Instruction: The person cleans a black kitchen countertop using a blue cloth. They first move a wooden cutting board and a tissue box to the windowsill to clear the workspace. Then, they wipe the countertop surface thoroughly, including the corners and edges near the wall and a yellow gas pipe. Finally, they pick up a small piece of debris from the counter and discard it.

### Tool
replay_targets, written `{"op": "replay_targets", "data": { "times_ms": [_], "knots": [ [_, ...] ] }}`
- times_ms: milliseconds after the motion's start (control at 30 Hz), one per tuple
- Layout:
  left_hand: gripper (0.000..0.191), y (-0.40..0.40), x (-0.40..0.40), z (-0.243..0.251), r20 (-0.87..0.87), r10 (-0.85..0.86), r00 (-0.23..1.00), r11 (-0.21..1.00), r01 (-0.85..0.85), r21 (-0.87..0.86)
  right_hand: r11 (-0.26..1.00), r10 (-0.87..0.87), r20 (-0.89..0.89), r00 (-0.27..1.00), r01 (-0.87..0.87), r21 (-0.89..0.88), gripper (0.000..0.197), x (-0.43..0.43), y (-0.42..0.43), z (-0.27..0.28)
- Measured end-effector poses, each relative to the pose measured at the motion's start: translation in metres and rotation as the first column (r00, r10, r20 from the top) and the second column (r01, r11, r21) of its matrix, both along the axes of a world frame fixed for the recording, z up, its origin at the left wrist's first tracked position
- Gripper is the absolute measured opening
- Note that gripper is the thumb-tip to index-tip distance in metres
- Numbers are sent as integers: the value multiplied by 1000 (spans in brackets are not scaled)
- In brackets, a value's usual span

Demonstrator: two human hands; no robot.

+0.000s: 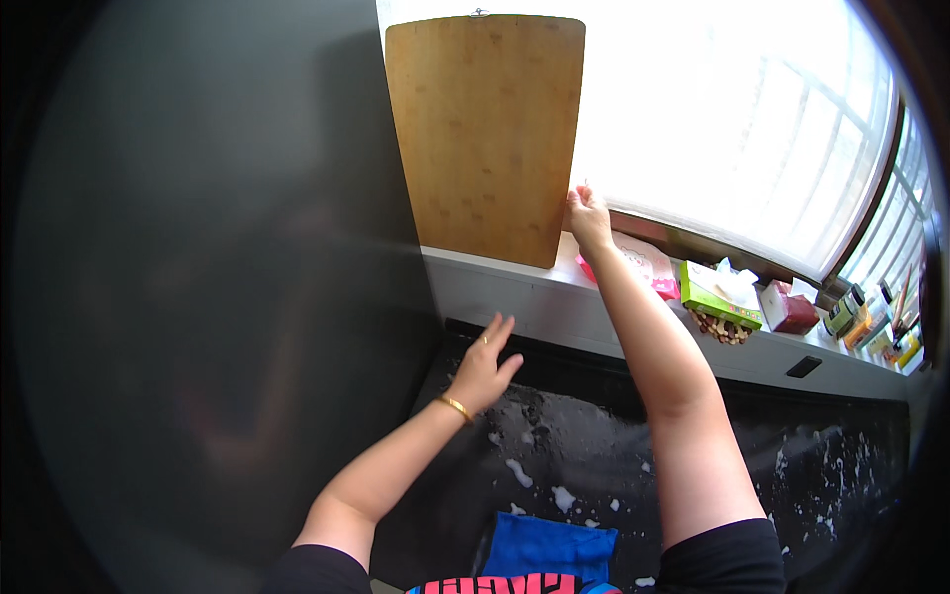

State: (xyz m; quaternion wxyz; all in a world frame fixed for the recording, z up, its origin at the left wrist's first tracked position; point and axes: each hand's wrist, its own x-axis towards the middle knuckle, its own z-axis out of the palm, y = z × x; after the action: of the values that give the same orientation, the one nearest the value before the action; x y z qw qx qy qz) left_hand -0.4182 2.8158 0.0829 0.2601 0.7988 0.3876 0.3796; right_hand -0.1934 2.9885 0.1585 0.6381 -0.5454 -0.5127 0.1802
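Observation:
A wooden board with a metal hanging ring stands upright on the white window ledge. At its lower right edge is my right hand, fingers curled; whether it grips the board is hard to tell. My left hand, with a ring and a gold bangle, is held over the back of the dark counter, fingers apart and nothing in it. White foam lies in patches on the wet counter. A blue cloth is spread close to my body.
A tall dark panel rises on the left. Along the ledge are a pink package, a green tissue box, a red and white tissue box and several bottles. A black socket-like piece is on the ledge's front.

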Motion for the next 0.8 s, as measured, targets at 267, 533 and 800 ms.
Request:
{"op": "replay_targets", "data": {
  "times_ms": [267, 533, 800],
  "knots": [
    [63, -176, -31, -88, -96, -155, 983, 985, 147, -89, 963, 67, 507, 859, -188, 191, 34, -19, -279, -73],
    [62, -270, -43, -135, -482, -369, 795, 926, 361, -113, 918, 178, 701, 690, 141, -372, 40, -24, -545, -211],
    [60, -253, -22, -172, -475, -43, 879, 999, 42, -13, 841, 87, 782, 617, 376, -390, 52, -15, -547, -231]
  ]
}}
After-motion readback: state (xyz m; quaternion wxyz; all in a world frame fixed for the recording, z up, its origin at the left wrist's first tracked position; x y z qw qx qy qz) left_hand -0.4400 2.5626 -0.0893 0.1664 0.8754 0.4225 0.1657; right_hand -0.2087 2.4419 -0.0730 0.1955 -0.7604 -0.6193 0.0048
